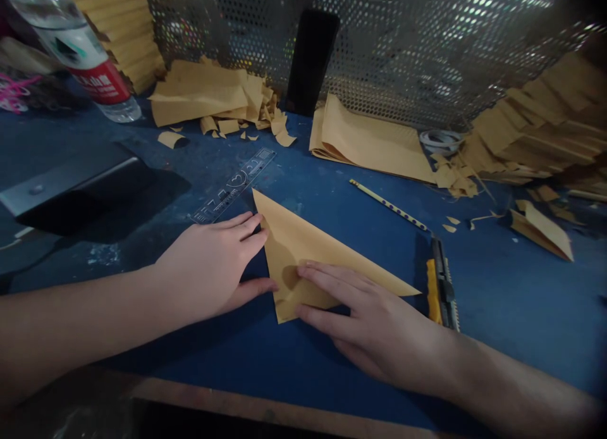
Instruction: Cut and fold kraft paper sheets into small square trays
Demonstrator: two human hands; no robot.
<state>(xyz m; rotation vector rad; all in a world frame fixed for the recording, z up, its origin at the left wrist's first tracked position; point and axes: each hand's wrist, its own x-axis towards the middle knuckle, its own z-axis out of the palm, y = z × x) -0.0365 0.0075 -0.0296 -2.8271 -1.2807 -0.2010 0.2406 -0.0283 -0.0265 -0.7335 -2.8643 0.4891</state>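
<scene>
A tan sheet of paper (303,236), folded into a triangle, lies on the blue tabletop in front of me. My left hand (220,262) rests at its left edge, fingers stretched out, with the fingertips and thumb touching that edge. Across the lower part of the triangle lies my right hand (360,312), its fingers extended flat on the paper. Just beyond the left fingers is a clear plastic ruler (237,185) with cut-out shapes. A yellow and black utility knife (441,284) sits by my right wrist, and a pencil (389,205) lies behind it.
Folded tan paper (374,145), torn scraps (227,126) and a stacked paper pile (535,123) line the back. A phone (313,59) leans on the perforated metal panel (398,66). At left stand a water bottle (90,66) and a dark device (76,186). A tape roll (441,142) lies right.
</scene>
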